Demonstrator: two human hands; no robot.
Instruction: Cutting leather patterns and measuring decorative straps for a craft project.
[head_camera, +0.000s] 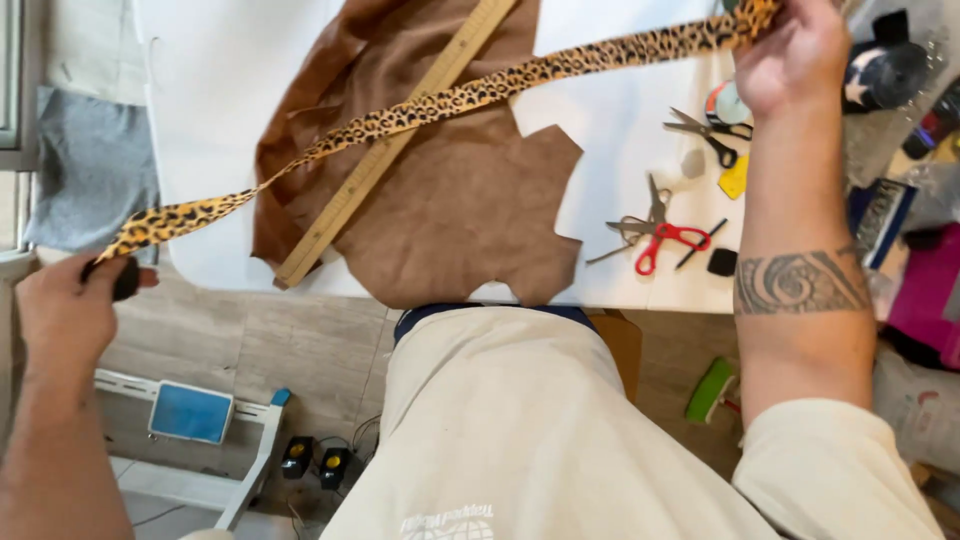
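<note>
A long leopard-print ribbon (450, 100) stretches taut across the view, above the table. My left hand (70, 300) grips its lower left end, off the table's edge, together with a small black object. My right hand (790, 50) grips its other end at the top right. Under the ribbon lies a brown suede-like piece of fabric (460, 200) with a cut-out edge, on a white table (220, 90). A wooden ruler (390, 150) lies diagonally across the fabric.
Red-handled scissors (665, 240), black-handled scissors (705, 130), a yellow chalk piece (735, 178) and a small black block (722, 262) lie right of the fabric. Cluttered packages and a pink item (925, 290) sit at far right. Below is a tiled floor with a green brush (710, 390).
</note>
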